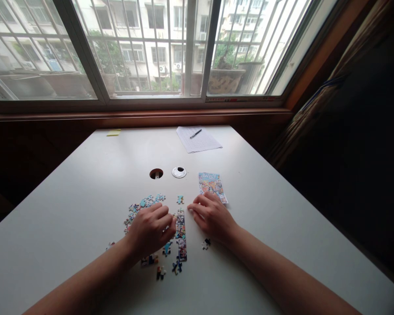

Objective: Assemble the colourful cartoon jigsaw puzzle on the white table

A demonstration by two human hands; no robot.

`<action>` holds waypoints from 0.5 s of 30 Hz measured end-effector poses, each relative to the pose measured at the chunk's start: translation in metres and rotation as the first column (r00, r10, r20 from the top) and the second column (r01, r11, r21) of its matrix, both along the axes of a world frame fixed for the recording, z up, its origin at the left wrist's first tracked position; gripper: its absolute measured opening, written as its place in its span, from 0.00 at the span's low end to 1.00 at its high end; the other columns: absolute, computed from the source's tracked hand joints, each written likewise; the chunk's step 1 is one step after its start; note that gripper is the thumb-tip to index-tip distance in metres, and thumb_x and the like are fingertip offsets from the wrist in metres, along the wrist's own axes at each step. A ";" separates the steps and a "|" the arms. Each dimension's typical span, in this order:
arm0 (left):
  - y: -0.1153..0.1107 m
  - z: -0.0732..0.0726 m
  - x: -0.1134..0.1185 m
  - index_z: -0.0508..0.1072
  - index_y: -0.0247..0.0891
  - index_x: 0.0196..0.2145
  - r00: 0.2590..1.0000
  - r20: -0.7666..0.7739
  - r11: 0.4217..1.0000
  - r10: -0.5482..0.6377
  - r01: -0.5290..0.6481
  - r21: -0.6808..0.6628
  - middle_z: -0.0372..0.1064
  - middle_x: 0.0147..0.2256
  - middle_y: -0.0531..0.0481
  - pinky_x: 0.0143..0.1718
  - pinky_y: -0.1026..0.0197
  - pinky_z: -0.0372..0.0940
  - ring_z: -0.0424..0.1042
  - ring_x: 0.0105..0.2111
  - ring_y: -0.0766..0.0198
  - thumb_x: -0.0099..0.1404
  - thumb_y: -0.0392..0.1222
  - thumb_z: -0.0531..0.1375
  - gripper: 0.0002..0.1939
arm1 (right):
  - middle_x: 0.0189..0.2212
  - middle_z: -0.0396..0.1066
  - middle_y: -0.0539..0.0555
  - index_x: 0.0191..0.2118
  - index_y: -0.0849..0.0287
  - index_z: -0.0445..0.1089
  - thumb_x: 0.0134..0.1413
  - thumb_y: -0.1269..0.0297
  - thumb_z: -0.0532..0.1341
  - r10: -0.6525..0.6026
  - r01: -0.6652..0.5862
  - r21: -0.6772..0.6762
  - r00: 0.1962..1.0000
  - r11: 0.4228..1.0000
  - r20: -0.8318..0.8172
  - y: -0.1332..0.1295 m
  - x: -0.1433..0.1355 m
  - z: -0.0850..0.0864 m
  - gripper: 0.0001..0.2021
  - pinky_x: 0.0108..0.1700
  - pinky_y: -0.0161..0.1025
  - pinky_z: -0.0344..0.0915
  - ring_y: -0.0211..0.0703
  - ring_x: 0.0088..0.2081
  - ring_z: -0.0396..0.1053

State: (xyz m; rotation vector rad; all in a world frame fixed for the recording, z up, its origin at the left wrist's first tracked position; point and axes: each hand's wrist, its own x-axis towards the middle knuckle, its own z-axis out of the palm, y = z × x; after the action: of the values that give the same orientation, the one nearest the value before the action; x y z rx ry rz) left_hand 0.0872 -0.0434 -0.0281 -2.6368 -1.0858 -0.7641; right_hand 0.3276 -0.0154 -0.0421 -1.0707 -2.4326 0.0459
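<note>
A narrow joined strip of jigsaw puzzle (181, 227) lies on the white table, between my two hands. My left hand (153, 224) is closed over the loose puzzle pieces (139, 206) to the left of the strip. Its curled fingers hide whatever they may hold. To the right of the strip, my right hand (212, 214) rests with bent fingers, its thumb apart from the index finger. Nothing shows between them. A separate puzzle piece (180, 199) lies just above the strip. Behind my right hand is a colourful picture sheet (212, 183), its lower edge partly covered.
One loose piece (205, 244) lies below my right hand, and others (161, 273) sit near the strip's bottom. Farther back are a round table hole (156, 173), its metal cover (179, 172), paper (200, 142) with a pen (196, 134), and yellow notes (113, 132).
</note>
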 end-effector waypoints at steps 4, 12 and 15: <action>0.001 -0.001 0.000 0.65 0.38 0.24 1.000 -0.004 1.000 0.003 -0.003 -0.007 0.60 0.24 0.53 0.27 0.58 0.51 0.58 0.27 0.64 0.69 0.36 0.55 0.14 | 0.38 0.71 0.54 0.43 0.54 0.75 0.62 0.69 0.60 -0.001 0.001 -0.008 1.000 1.000 0.006 0.000 0.000 0.001 0.08 0.50 0.48 0.59 0.49 0.43 0.62; 0.001 0.001 0.000 0.67 0.38 0.25 1.000 -0.024 0.999 0.008 -0.009 -0.037 0.62 0.25 0.51 0.31 0.57 0.56 0.59 0.30 0.61 0.70 0.37 0.56 0.14 | 0.38 0.71 0.54 0.44 0.54 0.75 0.62 0.70 0.60 0.005 -0.005 -0.014 1.000 1.000 0.010 0.000 0.000 0.001 0.08 0.50 0.49 0.59 0.49 0.43 0.62; 0.001 0.002 0.000 0.68 0.38 0.26 1.000 -0.027 0.998 0.016 -0.017 -0.061 0.63 0.26 0.50 0.36 0.55 0.60 0.60 0.32 0.60 0.70 0.37 0.56 0.13 | 0.40 0.72 0.55 0.44 0.54 0.75 0.62 0.69 0.60 0.006 -0.005 -0.016 1.000 1.000 0.009 -0.001 0.000 0.001 0.08 0.51 0.50 0.59 0.49 0.44 0.63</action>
State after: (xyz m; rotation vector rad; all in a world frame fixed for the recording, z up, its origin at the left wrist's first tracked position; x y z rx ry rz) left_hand 0.0870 -0.0420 -0.0264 -2.6772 -1.1404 -0.7014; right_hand 0.3274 -0.0162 -0.0407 -1.0733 -2.4471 0.0619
